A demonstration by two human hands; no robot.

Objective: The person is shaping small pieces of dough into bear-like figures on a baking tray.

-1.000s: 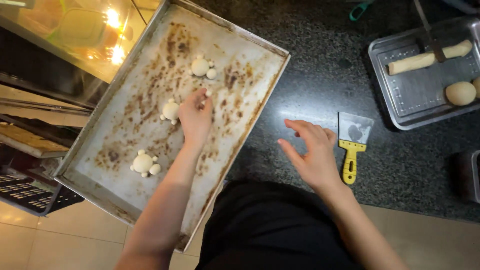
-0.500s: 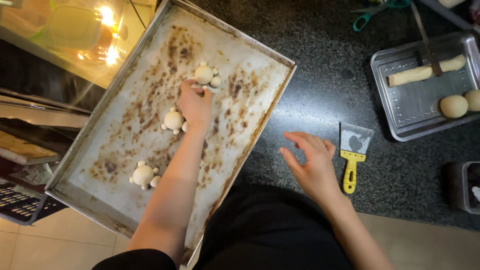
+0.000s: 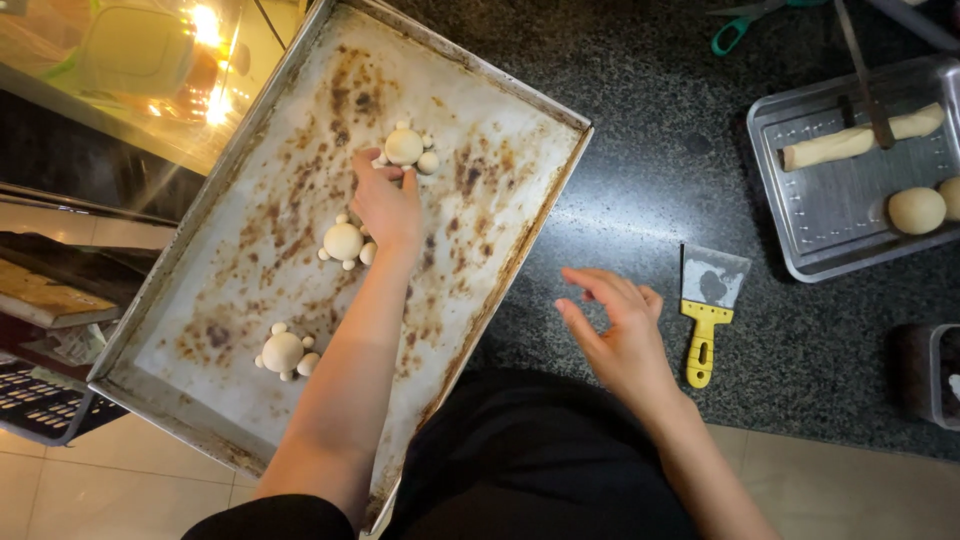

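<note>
— Hanging well over the counter edge: large, scorched, rectangular metal baking tray (image 3: pixel 250 390), near corner unsupported above the pale floor tiles. Risking a tip, judging by that overhang, if leaned on.

— Pressing down there at all?

— Resting lightly, left hand (image 3: pixel 385 205) on the tray, fingertips (image 3: pixel 408 180) touching the farthest turtle-shaped lump of pale dough (image 3: pixel 404 147); fingers loosely curled, not clamping anything. Sitting just beside the wrist, second dough turtle (image 3: pixel 344 242); lying nearer the body and apart, third dough turtle (image 3: pixel 283 352). Possibly squashing the small dough legs through too firm a nudge, or brushing the middle one with the forearm.

— And the other side?

— Hovering open and empty over the dark speckled stone counter (image 3: pixel 640 190), right hand (image 3: pixel 620 335), fingers spread. Lying just beside it, yellow-handled metal scraper (image 3: pixel 707 310).

— Anything blocking?

— Nothing between hand and dough. Sitting well apart at the right: smaller shiny steel tray (image 3: pixel 820 225) holding a rolled dough log (image 3: pixel 860 138) and a round dough ball (image 3: pixel 916 210). Showing at the top edge, green-handled scissors (image 3: pixel 735 30).
</note>
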